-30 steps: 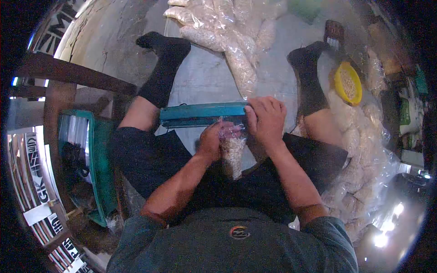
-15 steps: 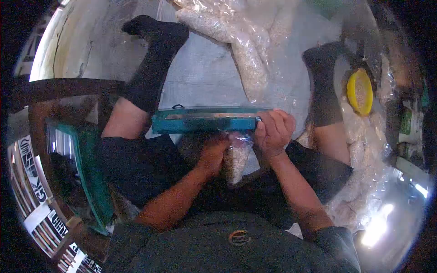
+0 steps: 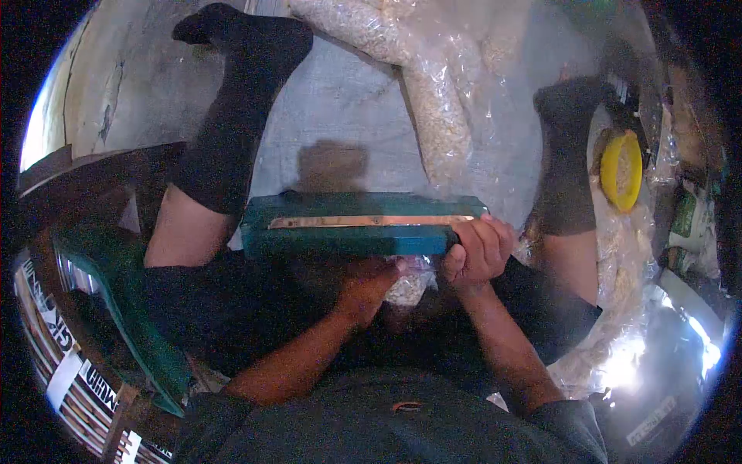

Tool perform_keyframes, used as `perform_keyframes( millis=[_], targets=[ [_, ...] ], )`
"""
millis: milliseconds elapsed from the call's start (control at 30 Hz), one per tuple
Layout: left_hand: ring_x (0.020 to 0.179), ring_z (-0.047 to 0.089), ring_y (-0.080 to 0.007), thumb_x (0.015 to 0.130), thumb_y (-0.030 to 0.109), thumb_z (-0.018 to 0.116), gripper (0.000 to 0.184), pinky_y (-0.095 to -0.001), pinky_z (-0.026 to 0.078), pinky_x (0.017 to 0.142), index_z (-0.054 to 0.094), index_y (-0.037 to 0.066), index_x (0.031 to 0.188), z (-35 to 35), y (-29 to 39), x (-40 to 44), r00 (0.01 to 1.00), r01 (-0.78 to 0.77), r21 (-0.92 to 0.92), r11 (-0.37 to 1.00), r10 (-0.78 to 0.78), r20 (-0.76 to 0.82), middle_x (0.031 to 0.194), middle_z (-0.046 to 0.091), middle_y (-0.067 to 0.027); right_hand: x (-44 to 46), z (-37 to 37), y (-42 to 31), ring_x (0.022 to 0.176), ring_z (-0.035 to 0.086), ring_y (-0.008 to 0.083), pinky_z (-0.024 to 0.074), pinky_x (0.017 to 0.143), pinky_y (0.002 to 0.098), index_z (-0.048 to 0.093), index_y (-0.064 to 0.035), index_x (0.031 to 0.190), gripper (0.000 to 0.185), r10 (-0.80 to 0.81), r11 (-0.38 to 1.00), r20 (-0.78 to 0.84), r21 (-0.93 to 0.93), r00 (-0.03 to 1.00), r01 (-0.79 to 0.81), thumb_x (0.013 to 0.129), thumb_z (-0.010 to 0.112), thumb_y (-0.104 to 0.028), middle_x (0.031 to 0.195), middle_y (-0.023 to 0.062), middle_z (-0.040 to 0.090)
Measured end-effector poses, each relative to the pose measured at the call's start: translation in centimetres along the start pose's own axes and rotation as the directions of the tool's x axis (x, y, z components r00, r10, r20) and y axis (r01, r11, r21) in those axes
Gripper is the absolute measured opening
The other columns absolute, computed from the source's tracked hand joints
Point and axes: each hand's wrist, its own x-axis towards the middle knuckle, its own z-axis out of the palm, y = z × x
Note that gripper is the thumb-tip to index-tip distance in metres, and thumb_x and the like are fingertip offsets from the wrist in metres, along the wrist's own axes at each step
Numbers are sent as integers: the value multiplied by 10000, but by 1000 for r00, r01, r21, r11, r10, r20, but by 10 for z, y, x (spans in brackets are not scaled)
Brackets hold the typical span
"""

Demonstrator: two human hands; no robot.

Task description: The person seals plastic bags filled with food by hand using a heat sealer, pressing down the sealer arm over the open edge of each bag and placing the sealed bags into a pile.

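A long teal heat sealer (image 3: 332, 241) with a copper-coloured strip lies crosswise between my legs. My right hand (image 3: 481, 251) is closed around its right end, fingers over the top and thumb in front. Just below the sealer, my left hand (image 3: 367, 290) pinches the upper part of a clear plastic bag (image 3: 408, 289) filled with pale, puffed-looking pieces. The bag's top goes up against the sealer's near side, and its mouth is hidden there. Part of my left hand's fingers is in shadow.
Filled clear bags (image 3: 437, 116) lie on the grey floor ahead, and more bags (image 3: 618, 271) are heaped on the right. A yellow bowl (image 3: 621, 172) holding pale pieces rests on that heap. My legs flank the sealer; a green container (image 3: 131, 325) stands at left.
The sealer has tipped, so its copper-coloured strip shows more fully. Less of the bag is visible below it. Both hands keep their holds, and the whole view has shifted slightly.
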Motion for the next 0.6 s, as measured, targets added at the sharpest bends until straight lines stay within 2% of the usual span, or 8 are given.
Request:
perform_keyframes(
  millis=[67, 133, 167, 267, 367, 433, 567, 600],
  targets=[
    [1042, 647, -249, 994, 354, 585, 391, -403, 481, 941, 699, 20, 1162, 1, 1, -1, 1000, 8, -148, 989, -12, -22, 1136, 713, -131, -3, 3, 1, 971, 613, 278, 461, 854, 461, 729, -102, 891, 427, 17, 1000, -9, -1, 1000, -17, 1003, 446, -401, 939, 60, 667],
    [1045, 647, -237, 988, 349, 600, 376, -388, 481, 943, 705, 27, 1151, -5, 12, -4, 990, 96, -255, 962, -66, 122, 1132, 715, -125, -6, 4, 1, 972, 621, 265, 455, 851, 463, 741, -126, 894, 416, 31, 1000, -25, -4, 999, -31, 987, 454, -412, 931, 40, 686],
    [1045, 647, -237, 988, 349, 600, 376, -388, 481, 943, 705, 27, 1151, -4, 7, -3, 990, 95, -256, 962, -65, 123, 1132, 715, -125, -6, 3, 1, 973, 622, 265, 455, 853, 464, 740, -125, 900, 410, 24, 1000, -17, -12, 1000, -24, 988, 455, -405, 937, 41, 689],
    [1053, 648, -235, 989, 354, 596, 375, -377, 476, 956, 707, 39, 1160, 0, -3, -3, 997, -51, -167, 985, 60, 47, 1133, 719, -102, -3, 1, 0, 970, 626, 266, 454, 862, 468, 739, -122, 911, 385, 11, 1000, -29, -6, 1000, -12, 986, 468, -386, 943, 44, 692],
    [1054, 652, -235, 1001, 330, 573, 371, -378, 473, 969, 695, 24, 1171, -1, 5, -3, 996, -69, -175, 982, 78, 42, 1131, 720, -99, -2, -1, -1, 960, 634, 268, 451, 864, 471, 737, -118, 924, 341, 8, 1000, -47, 19, 999, -7, 973, 502, -360, 939, 48, 693],
    [1052, 655, -228, 1011, 304, 553, 343, -378, 480, 964, 695, 34, 1169, 3, -8, 4, 979, -131, -410, 902, 183, 89, 1142, 716, -101, -1, -2, -1, 955, 637, 270, 450, 858, 470, 736, -115, 931, 316, 2, 1000, -62, 27, 998, 0, 963, 523, -346, 937, 49, 693],
    [1035, 659, -224, 1009, 275, 549, 315, -368, 489, 958, 697, 38, 1156, 3, 3, -6, 976, -181, -485, 856, 218, 22, 1134, 712, -102, 4, -10, -5, 934, 638, 268, 439, 838, 447, 736, -115, 940, 244, -6, 999, -93, 31, 996, 9, 917, 589, -309, 939, 45, 692],
    [1030, 660, -227, 1006, 271, 552, 315, -366, 492, 953, 694, 32, 1154, 4, 7, -7, 982, -122, -559, 820, 182, 52, 1127, 710, -106, 8, -14, -5, 937, 633, 262, 431, 842, 437, 734, -116, 948, 220, -11, 999, -73, 41, 997, 14, 900, 615, -295, 944, 38, 690]
  ],
)
